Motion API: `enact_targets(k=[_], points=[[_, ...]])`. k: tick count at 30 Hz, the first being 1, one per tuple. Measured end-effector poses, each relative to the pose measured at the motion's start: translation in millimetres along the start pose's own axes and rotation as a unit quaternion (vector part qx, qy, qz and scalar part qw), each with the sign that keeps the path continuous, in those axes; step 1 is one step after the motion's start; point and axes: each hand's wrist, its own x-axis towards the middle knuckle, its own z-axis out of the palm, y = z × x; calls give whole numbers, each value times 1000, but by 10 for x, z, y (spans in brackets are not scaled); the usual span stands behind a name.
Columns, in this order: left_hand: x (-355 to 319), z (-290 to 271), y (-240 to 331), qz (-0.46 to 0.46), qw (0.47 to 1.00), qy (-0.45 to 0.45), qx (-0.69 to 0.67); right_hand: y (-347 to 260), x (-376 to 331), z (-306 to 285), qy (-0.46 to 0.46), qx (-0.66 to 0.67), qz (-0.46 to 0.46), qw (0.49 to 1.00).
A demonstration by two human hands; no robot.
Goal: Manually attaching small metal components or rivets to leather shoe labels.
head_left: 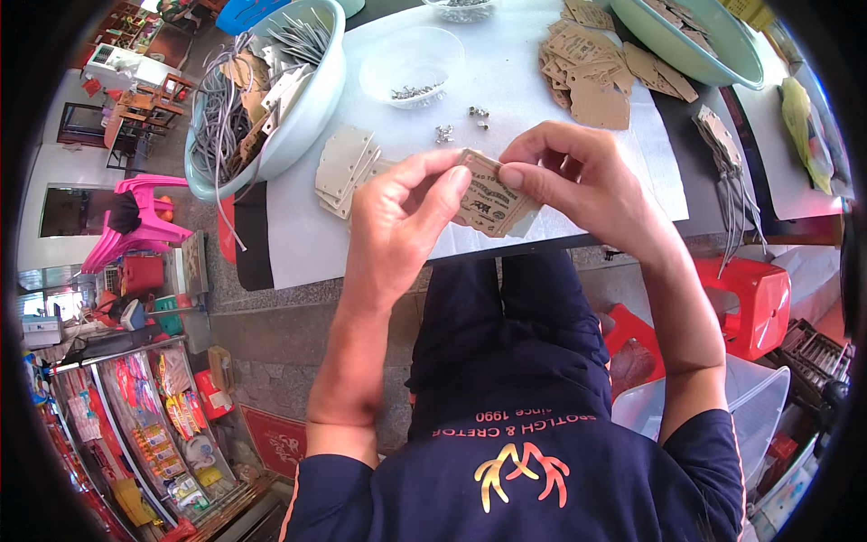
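Observation:
Both hands pinch a brown printed cardboard tag [488, 206] just above the near edge of the table. My left hand [402, 212] grips its left edge between thumb and fingers. At its upper right, my right hand [578, 172] is closed on it, thumb on top. More card shows behind the tag's right side; I cannot tell how many pieces are held. Small metal fasteners [443, 135] lie just beyond, with a few others [480, 123] beside them. Pale blank tags [341, 167] are stacked by my left hand, and brown tags [601, 101] are piled past my right.
A clear plastic bowl [379, 65] holds small metal pieces. A pale basin [312, 126] at the left contains grey cords and tags; another basin [736, 59] stands at the far right. Corded tags [718, 135] hang over the right edge. Red stools [754, 307] stand below.

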Motion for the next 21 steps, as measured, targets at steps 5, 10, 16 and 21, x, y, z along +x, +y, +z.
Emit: enact_targets(k=[5,10,16,21], points=[[171,-53,92,26,994,-70,76,17,54,61,-102,130,62,984],[63,66,-13,39,993,35,-108,87,20,237,27,359,40,932],[-245,343,-345,69,990,92,-87,89,-63,455,67,532,38,843],[-252,361,-277,68,981,160,-83,98,-164,557,63,521,81,848]])
